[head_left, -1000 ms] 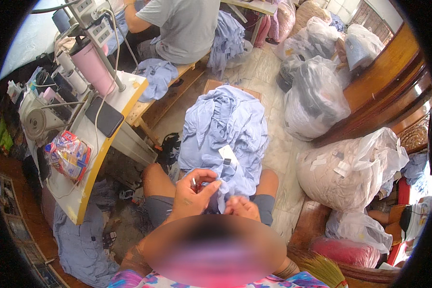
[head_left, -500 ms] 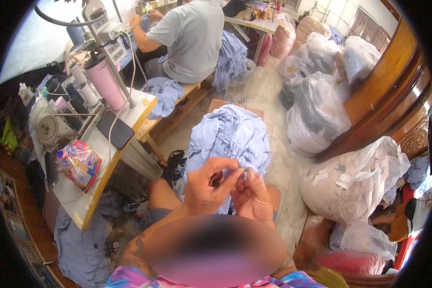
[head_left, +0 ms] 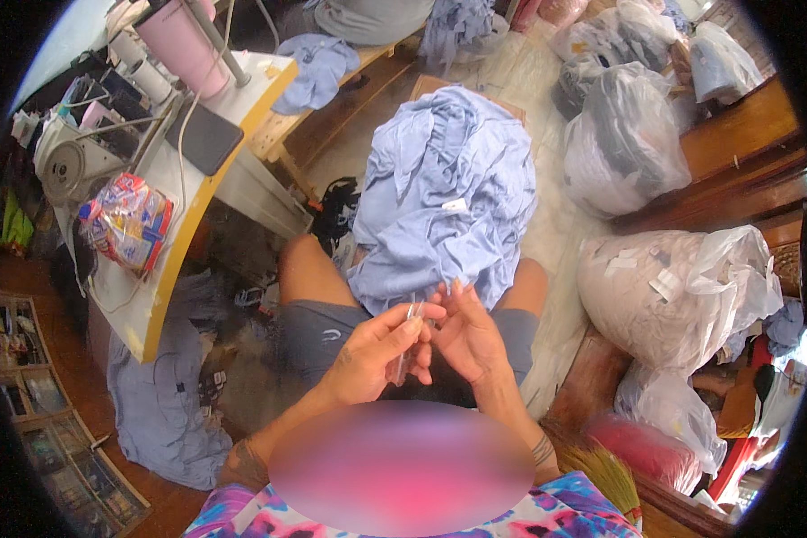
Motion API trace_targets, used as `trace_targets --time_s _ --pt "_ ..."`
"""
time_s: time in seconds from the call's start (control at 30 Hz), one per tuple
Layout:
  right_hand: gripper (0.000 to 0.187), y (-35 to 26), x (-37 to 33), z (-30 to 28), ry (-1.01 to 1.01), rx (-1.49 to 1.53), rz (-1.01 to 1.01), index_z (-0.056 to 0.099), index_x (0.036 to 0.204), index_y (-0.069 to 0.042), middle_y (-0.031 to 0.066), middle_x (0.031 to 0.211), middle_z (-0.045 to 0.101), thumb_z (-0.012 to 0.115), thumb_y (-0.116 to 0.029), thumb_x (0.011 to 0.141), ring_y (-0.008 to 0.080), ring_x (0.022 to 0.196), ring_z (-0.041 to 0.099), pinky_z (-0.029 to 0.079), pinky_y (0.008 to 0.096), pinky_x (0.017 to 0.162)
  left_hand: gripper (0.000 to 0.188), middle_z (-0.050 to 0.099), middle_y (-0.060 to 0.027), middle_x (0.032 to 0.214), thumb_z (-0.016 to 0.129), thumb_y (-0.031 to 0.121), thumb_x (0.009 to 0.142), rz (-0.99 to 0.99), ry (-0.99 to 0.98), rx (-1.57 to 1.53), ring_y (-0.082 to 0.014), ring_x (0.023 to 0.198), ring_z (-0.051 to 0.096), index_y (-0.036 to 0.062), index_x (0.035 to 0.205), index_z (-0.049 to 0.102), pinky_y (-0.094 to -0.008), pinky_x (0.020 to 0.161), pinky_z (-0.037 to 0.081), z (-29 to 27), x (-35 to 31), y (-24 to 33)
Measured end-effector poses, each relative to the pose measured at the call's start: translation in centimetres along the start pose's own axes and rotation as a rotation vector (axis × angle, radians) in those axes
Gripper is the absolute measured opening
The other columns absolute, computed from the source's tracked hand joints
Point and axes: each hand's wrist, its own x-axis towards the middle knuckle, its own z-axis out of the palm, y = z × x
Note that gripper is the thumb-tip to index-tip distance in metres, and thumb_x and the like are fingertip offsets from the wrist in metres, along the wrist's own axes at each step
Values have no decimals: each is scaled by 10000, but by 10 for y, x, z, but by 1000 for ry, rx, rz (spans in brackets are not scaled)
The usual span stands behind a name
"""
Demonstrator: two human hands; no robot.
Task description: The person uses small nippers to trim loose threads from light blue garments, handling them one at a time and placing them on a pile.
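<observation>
A heap of light blue cloth [head_left: 448, 193] lies before me, with its near edge between my knees and a small white label [head_left: 455, 205] on top. My left hand [head_left: 377, 354] is closed, thumb against fingers, on a thin clear plastic piece [head_left: 414, 311]; whether it is a tube or a strip I cannot make out. Just beside it, my right hand [head_left: 468, 336] is turned palm up, its thumb apart from its loosely bent fingers. Those fingertips come near the left hand's fingers and the cloth's near edge. I see nothing held in the right hand.
At left stands a yellow-edged table [head_left: 175, 296] with a phone [head_left: 204, 136], a pink tumbler [head_left: 184, 45] and a colourful plastic packet [head_left: 127, 220]. Stuffed plastic bags [head_left: 623, 143] line the right side. Another person [head_left: 372, 18] sits on a wooden bench beyond.
Both hands have dropped back toward me from the cloth's edge. The clear piece now shows in the left hand, and the right hand's pinch has loosened. My view has tilted downward.
</observation>
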Motion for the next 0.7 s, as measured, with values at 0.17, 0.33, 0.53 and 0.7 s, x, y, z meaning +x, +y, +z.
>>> trace_targets --time_s 0.17,0.33,0.53,0.7 --pt "213 3 -4 10 -73 -25 -7 604 1197 -103 27 1077 673 670 -184 1011 157 1035 638 547 344 905 439 548 -57 972 477 342 1098 -97 -54 -134 -91 585 548 -2 1371 475 -236 429 471 14 -11 10" --pt "223 7 -9 19 -74 -50 -8 617 1198 -80 50 1080 684 677 -175 1005 164 1012 660 567 330 907 421 549 -33 927 483 352 1099 -123 -12 -98 -29 500 415 17 1354 482 -181 382 316 17 -10 12" --pt "198 8 -10 18 -114 -49 44 626 1164 -73 63 1052 687 664 -198 1015 167 935 678 599 319 792 391 540 -15 903 493 323 1099 -90 -9 -62 -21 497 393 27 1354 517 -185 388 301 12 -9 7" --pt "197 9 -8 21 -93 -50 47 612 1146 -65 76 1041 681 659 -208 1018 167 897 679 603 299 681 367 540 -14 897 502 297 1097 -80 0 -61 -20 504 393 39 1357 534 -188 394 299 12 -9 8"
